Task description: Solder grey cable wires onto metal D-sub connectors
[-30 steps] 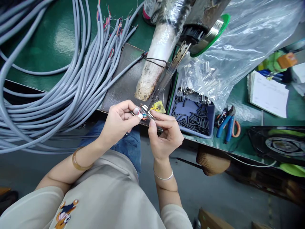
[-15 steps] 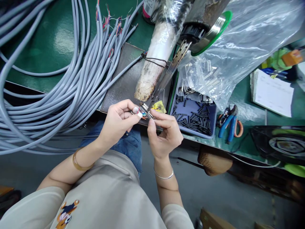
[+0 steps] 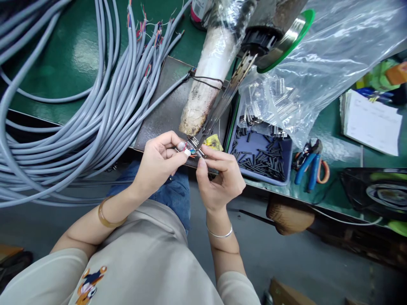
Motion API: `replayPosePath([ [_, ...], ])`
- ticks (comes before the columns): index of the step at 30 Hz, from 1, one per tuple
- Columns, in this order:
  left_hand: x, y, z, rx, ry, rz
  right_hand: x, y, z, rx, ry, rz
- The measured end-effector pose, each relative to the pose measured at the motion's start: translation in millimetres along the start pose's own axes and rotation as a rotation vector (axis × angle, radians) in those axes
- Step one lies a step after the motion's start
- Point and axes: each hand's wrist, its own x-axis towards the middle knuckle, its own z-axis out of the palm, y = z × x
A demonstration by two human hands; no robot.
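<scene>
My left hand (image 3: 159, 163) and my right hand (image 3: 219, 180) meet at the bench's front edge, both pinching a small metal connector (image 3: 194, 147) with coloured wire ends showing between the fingertips. Left thumb and forefinger grip its left side. The right fingers are curled round its right side. The connector sits just under the tip of a long wrapped soldering tool (image 3: 210, 80) that slants down from the top.
A big bundle of grey cables (image 3: 79, 106) loops over the green bench at the left. A blue tray (image 3: 286, 171) of small black sleeves lies right of my hands, a clear plastic bag (image 3: 318, 63) of metal parts above it. Blue-handled pliers (image 3: 310, 167) and papers (image 3: 370, 123) lie farther right.
Both hands stay closed on the connector with only slight finger shifts. The view has drifted a little to the left.
</scene>
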Motion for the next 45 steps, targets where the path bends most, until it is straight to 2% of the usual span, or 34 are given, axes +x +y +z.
replayPosePath([
  [6, -1.5, 3.6, 2.1, 0.024, 0.004, 0.012, 3.9, -2.2, -0.3, -0.022, 0.029, -0.014],
  [16, -0.1, 2.0, -1.3, 0.001, 0.017, -0.060, -1.4, 0.6, 0.4, -0.078, -0.005, -0.039],
  [28, 1.6, 6.0, 1.4, 0.015, 0.013, -0.012, 5.9, -1.4, 2.3, -0.094, 0.016, -0.048],
  [33, 2.8, 4.7, -2.5, 0.017, -0.003, -0.059, -0.5, 0.5, -0.7, -0.091, -0.012, -0.096],
  [35, 1.7, 3.4, -3.8, 0.033, -0.008, -0.080, -3.2, 1.3, -5.9, -0.066, -0.029, -0.072],
  [37, -0.3, 2.3, -4.1, 0.048, -0.006, -0.099, -3.9, 0.8, -12.6, -0.016, 0.020, -0.040],
  [41, -4.6, 1.3, -3.8, 0.064, -0.012, -0.129, -1.3, -3.5, -24.0, 0.117, 0.317, 0.037],
  [43, -6.3, 0.9, -4.3, 0.060, -0.022, -0.131, -1.7, -5.3, -27.0, 0.112, 0.325, 0.115],
  [45, -7.6, 0.2, -5.4, 0.058, -0.033, -0.130, -4.3, -5.9, -27.9, 0.041, 0.217, 0.120],
])
